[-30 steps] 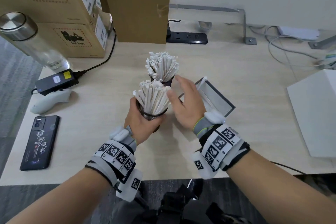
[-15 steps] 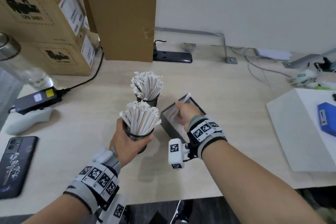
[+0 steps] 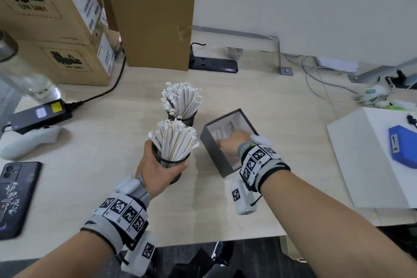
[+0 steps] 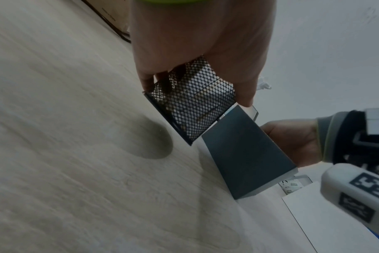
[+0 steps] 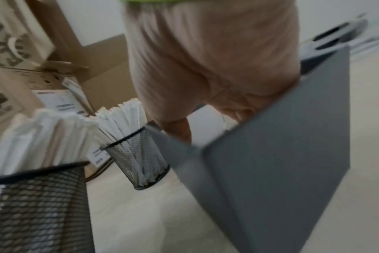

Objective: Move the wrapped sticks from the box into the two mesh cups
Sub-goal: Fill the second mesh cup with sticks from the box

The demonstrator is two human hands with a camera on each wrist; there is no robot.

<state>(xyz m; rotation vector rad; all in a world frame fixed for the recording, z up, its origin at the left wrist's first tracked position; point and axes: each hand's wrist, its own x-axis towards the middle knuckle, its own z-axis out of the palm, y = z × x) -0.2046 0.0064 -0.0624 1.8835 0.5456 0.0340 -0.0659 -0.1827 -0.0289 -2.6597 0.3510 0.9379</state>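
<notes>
Two black mesh cups stand packed with white paper-wrapped sticks. My left hand (image 3: 155,169) grips the near cup (image 3: 171,162); in the left wrist view this cup (image 4: 193,106) looks tilted and a little off the table. The far cup (image 3: 181,117) stands alone just behind it. To the right sits the open grey box (image 3: 216,153) with a few wrapped sticks (image 3: 222,133) inside. My right hand (image 3: 232,142) reaches down into the box. Its fingers are hidden by the box wall (image 5: 281,154), so what they hold is not visible.
Cardboard boxes (image 3: 56,18) and a power strip (image 3: 214,64) line the back. At the left lie a phone (image 3: 13,196), a white controller (image 3: 29,140), a black adapter (image 3: 38,114) and a bottle (image 3: 22,79). A white box (image 3: 372,165) with a blue object (image 3: 404,146) sits right.
My right hand left the side of the near cup, went right to the grey box and sank into it. My left hand kept its grip on the near cup.
</notes>
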